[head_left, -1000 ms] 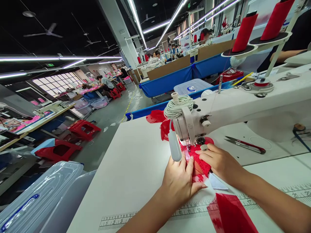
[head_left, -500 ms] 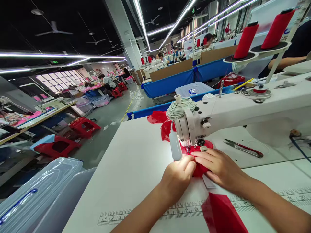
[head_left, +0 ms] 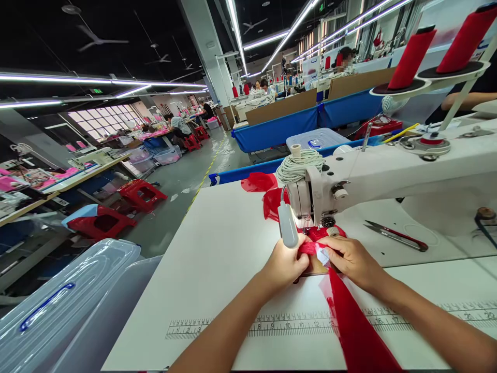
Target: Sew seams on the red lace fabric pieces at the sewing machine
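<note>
Just in front of the needle of a white sewing machine (head_left: 373,178), my left hand (head_left: 285,264) pinches the edge of a piece of red fabric (head_left: 307,247). My right hand (head_left: 349,259) grips the same fabric from the other side, where a small white tag-like piece (head_left: 322,255) shows by its fingers. A long red strip (head_left: 355,321) trails from there toward the table's front edge. The fabric runs back under the machine head, and the presser foot is partly hidden. A grey lamp (head_left: 288,225) hangs over my left hand, lighting the spot.
Thread snips (head_left: 396,235) lie on the machine bed to the right. More sheer red pieces (head_left: 259,181) rest behind the needle. A ruler (head_left: 287,326) is printed along the table front. A lidded plastic box (head_left: 70,290) stands at the left, and red thread cones (head_left: 411,59) rise at the right.
Both hands have drawn back a little from the needle and lifted the fabric edge, so the white piece now shows between them. The red strip has shifted, and the view has swung slightly left.
</note>
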### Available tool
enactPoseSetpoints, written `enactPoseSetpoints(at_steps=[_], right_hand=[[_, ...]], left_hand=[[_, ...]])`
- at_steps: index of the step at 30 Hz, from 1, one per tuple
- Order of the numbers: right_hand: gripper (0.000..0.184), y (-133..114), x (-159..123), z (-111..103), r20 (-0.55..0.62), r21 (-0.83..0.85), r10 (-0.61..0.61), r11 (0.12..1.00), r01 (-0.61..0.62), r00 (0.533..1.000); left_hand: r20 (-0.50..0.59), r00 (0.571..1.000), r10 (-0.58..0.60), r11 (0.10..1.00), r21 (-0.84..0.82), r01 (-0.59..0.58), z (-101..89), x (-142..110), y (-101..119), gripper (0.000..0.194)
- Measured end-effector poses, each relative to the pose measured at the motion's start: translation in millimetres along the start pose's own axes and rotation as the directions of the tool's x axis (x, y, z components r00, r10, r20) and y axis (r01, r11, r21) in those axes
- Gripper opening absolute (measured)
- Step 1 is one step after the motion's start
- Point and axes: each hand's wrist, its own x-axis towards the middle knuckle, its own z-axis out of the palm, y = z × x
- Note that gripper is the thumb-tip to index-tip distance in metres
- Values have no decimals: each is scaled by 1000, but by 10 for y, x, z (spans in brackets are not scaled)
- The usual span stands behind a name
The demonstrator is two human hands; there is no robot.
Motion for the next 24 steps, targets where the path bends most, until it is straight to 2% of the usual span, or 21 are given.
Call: enactPoseSetpoints(at_steps=[4,7,12,14,17,20,24], right_hand=[[24,48,-38,27,-55,-62,-68,996,64,996],[20,68,-63,39,-105,-127,-161,981,148,981],[22,57,-91,20,-94,-158,-313,942,296,945],[21,59,-111,13,-79,-178,-326,934,309,942],[27,71,-146,10,-55,-215,-303,934,286,951],[32,77,-166,6,-13,-247,-283,930,272,959],[33,79,-173,-4,44,-278,-302,912,302,952]], left_hand=[[-7,999,35,998,53,-34,30,35,-61,11],[25,996,81,993,85,-82,-12,48,-92,14],[32,987,157,974,157,-161,-34,3,-96,11],[28,972,235,941,245,-234,-18,-25,-93,13],[22,935,354,840,431,-328,13,-66,-94,19],[6,903,430,741,570,-357,53,-106,-100,22],[17,893,449,701,614,-364,118,-154,-86,25]])
